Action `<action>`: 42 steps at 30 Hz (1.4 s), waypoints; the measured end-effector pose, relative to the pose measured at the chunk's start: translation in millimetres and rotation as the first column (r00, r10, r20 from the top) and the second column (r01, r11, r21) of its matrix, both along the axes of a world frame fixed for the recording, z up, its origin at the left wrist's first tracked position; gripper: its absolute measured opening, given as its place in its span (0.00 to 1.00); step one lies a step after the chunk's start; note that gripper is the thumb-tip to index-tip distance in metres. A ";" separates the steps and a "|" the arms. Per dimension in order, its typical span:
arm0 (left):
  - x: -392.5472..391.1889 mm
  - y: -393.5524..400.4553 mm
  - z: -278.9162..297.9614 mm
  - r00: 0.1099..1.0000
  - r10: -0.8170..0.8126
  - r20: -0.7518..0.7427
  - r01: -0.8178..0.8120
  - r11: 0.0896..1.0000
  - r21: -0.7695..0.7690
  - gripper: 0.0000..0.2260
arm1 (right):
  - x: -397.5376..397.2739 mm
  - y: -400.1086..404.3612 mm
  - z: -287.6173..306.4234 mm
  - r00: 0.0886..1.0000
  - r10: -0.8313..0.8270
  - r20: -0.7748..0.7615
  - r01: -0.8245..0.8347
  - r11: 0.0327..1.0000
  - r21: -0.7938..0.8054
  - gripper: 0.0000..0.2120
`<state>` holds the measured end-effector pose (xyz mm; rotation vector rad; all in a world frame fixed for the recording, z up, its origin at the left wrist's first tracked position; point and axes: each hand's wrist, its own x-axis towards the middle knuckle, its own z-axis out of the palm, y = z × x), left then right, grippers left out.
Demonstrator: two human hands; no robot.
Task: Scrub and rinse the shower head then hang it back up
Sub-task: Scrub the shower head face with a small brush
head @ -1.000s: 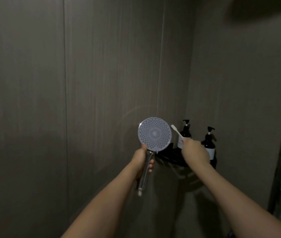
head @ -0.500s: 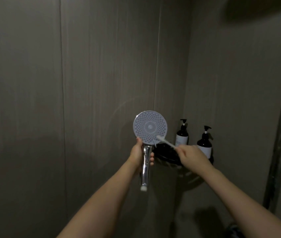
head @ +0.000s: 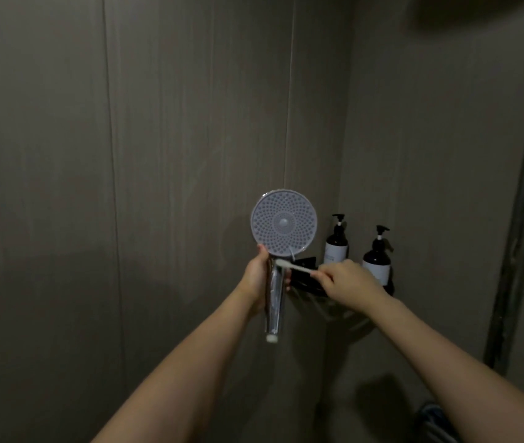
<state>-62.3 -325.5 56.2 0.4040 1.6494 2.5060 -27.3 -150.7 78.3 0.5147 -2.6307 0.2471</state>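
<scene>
A round shower head (head: 284,222) with a dotted pale face and a chrome handle stands upright in front of me, face toward me. My left hand (head: 259,276) grips the handle just under the face. My right hand (head: 345,282) pinches a white toothbrush (head: 295,266) that lies nearly level. Its bristle end touches the neck where the face meets the handle. No hose shows at the handle's lower end.
Two dark pump bottles (head: 336,243) (head: 377,260) stand on a black corner shelf (head: 305,281) behind my right hand. Grey tiled walls meet in a corner there. A metal vertical frame (head: 522,219) runs down the right side.
The toothbrush came down from beside the face's right edge, across its lower part, to the neck. The shower head shifted a little left and up in view.
</scene>
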 end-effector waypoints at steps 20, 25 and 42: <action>0.4 8.0 5.1 0.997 -0.058 -0.056 0.054 0.996 -0.070 0.25 | 10.2 0.6 -8.8 0.954 0.105 0.282 -0.123 0.991 0.047 0.15; -1.5 9.6 4.9 0.995 -0.056 -0.082 0.051 0.997 -0.066 0.25 | 3.8 1.1 -2.3 0.991 0.030 0.132 -0.040 0.997 0.069 0.15; -5.1 0.3 12.6 0.999 -0.009 -0.031 0.009 1.000 -0.019 0.28 | 15.6 2.1 -25.4 0.958 0.058 0.280 -0.112 0.977 0.181 0.15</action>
